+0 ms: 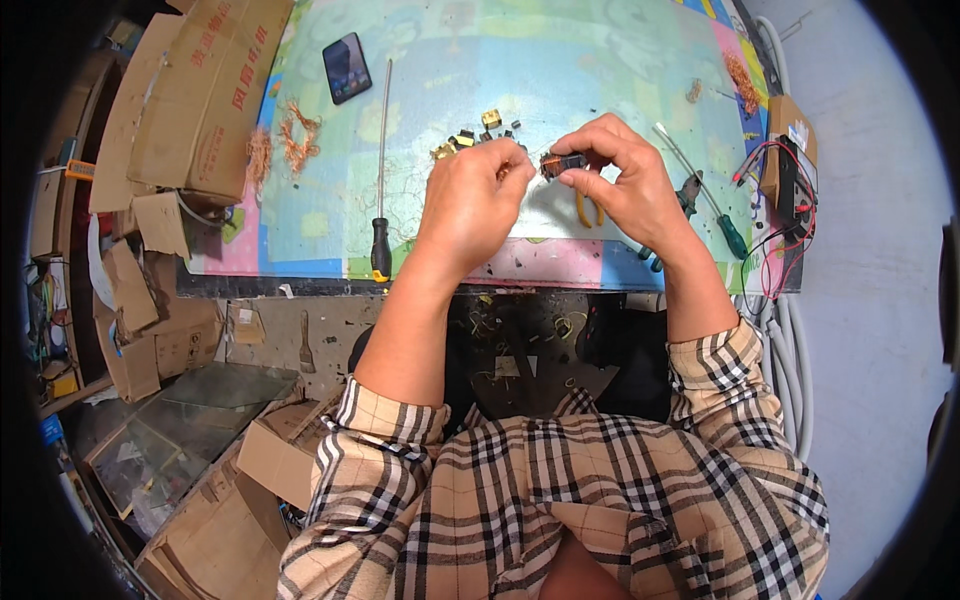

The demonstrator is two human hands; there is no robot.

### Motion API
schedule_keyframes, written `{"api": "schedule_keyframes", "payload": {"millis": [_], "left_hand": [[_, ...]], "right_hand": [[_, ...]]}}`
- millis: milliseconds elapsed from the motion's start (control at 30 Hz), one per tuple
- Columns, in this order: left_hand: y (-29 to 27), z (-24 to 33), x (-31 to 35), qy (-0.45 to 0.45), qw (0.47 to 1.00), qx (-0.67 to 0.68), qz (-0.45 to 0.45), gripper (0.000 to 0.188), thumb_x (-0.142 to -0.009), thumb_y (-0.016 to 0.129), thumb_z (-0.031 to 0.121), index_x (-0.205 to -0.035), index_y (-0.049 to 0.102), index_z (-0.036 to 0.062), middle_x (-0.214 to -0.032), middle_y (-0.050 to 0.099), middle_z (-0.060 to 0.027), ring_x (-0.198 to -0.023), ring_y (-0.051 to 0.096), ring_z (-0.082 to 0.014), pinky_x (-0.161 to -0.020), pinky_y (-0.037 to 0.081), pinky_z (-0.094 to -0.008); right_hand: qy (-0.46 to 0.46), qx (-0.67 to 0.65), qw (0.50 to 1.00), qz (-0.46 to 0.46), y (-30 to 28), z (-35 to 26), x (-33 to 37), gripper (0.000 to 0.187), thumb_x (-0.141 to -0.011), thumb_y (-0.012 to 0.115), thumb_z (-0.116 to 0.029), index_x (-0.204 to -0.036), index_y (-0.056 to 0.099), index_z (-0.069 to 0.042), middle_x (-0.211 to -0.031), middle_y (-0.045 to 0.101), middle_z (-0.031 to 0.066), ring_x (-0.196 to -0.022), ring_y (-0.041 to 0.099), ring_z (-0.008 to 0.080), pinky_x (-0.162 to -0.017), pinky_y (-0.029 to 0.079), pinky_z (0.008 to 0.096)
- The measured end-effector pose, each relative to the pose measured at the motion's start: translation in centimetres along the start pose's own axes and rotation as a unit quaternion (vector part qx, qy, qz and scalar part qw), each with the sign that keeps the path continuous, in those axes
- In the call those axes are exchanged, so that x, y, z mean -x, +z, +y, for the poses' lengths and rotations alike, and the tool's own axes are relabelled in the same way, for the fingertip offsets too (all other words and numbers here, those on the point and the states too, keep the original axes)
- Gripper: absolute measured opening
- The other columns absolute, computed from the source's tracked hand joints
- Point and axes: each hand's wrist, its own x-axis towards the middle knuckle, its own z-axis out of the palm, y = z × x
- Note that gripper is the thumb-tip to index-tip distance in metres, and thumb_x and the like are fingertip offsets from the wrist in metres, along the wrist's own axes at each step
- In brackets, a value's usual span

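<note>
Above the middle of the table, my right hand (636,178) grips a small coil bobbin (562,165), black with copper wire wound on it, between thumb and fingers. My left hand (478,200) is close beside it, thumb and fingers pinched together. Whatever is in that pinch is too small to make out. Behind my left hand lies a pile of small black and yellow parts (462,140), with a yellow-wrapped transformer (491,119) at its far side. Yellow-handled pliers (590,208) lie partly hidden under my right hand.
Left on the table are a long screwdriver (381,240), a phone (347,69) and copper wire tangles (299,138). Toward the right lie a green-handled screwdriver (731,236), green-handled pliers (689,194) and a black meter with leads (788,190). A cardboard box (205,100) stands at the left edge.
</note>
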Motion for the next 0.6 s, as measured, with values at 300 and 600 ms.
{"api": "schedule_keyframes", "payload": {"millis": [300,600], "left_hand": [[-0.4,-0.8,0.0,-0.010,0.998,0.067,-0.018,0.009,-0.088,0.065,0.008,-0.085,0.067,-0.0005,-0.064,0.054,0.0027,-0.062,0.044,-0.0050,-0.056,0.038,-0.0243],[-1.1,-1.4,-0.7,-0.043,0.980,0.045,0.187,0.012,-0.088,0.063,0.011,-0.086,0.069,0.0014,-0.068,0.066,-0.0099,-0.060,0.059,-0.0178,-0.058,0.045,-0.0310]], "right_hand": [[0.050,0.005,0.998,0.048,0.2,0.7,-0.1,0.022,-0.082,0.074,-0.007,-0.103,0.070,-0.005,-0.086,0.061,0.0034,-0.073,0.058,0.0121,-0.068,0.049,0.0260],[0.141,-0.149,0.977,-0.057,-0.5,0.4,0.0,0.023,-0.088,0.071,-0.011,-0.108,0.067,-0.001,-0.093,0.065,-0.0005,-0.079,0.057,0.0063,-0.073,0.048,0.0235]]}}
